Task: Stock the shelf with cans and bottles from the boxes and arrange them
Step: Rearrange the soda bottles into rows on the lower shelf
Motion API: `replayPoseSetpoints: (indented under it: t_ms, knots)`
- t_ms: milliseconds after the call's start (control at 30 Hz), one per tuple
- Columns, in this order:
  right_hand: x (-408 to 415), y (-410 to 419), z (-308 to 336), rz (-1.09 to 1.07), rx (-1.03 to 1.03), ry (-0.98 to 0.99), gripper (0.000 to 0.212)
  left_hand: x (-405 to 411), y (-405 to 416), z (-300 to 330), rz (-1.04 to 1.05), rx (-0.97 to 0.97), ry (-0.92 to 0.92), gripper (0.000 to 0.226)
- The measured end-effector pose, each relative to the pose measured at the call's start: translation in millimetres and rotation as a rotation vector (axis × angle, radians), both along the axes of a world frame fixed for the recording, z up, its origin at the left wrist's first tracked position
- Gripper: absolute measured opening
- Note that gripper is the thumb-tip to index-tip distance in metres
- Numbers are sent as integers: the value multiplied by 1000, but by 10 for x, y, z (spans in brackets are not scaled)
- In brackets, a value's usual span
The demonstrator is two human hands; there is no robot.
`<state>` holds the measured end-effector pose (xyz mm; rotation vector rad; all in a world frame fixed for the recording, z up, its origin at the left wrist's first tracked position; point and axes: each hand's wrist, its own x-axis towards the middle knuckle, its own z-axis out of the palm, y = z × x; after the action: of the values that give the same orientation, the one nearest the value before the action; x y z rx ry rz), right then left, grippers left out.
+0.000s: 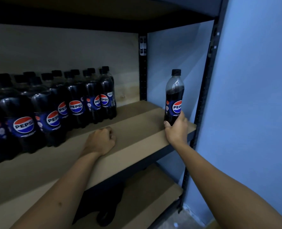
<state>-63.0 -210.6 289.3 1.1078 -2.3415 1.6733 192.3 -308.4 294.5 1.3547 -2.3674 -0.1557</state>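
My right hand (176,128) grips the lower part of a dark Pepsi bottle (174,95) with a black cap, holding it upright at the right end of the brown shelf board (137,129). Whether its base touches the board is hidden by my fingers. Several more Pepsi bottles (54,106) stand in rows on the left half of the same board, labels facing out. My left hand (100,141) rests on the middle of the board as a fist with fingers curled, holding nothing.
A black metal upright (203,100) frames the shelf on the right, beside a blue wall (252,96). Another black upright (143,66) stands at the back. A lower shelf board (150,195) lies below, with a dark foot (106,215) in front of it.
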Motion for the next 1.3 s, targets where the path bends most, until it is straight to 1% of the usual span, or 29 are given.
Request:
replayPoseSetpoints:
  t_ms: [167, 400, 567, 700, 900, 967, 1133, 1300]
  knots:
    - [62, -37, -29, -52, 13, 16, 58, 14, -16, -13, -12, 9, 8, 30]
    - [66, 1, 6, -39, 31, 17, 55, 44, 28, -1, -39, 38, 27, 30]
    - [59, 8, 51, 34, 103, 39, 52, 68, 24, -10, -48, 45, 45, 29]
    - [78, 13, 73, 43, 135, 47, 50, 64, 37, 1, -43, 54, 45, 29]
    - [69, -31, 120, 47, 242, 24, 52, 63, 43, 11, -34, 55, 28, 29]
    - [82, -53, 116, 41, 286, 35, 49, 69, 54, 16, -27, 54, 27, 30]
    - [151, -64, 119, 18, 480, 127, 33, 73, 70, 20, -18, 55, 34, 30]
    - [177, -35, 122, 2, 473, 162, 29, 72, 66, 24, -22, 47, 31, 31]
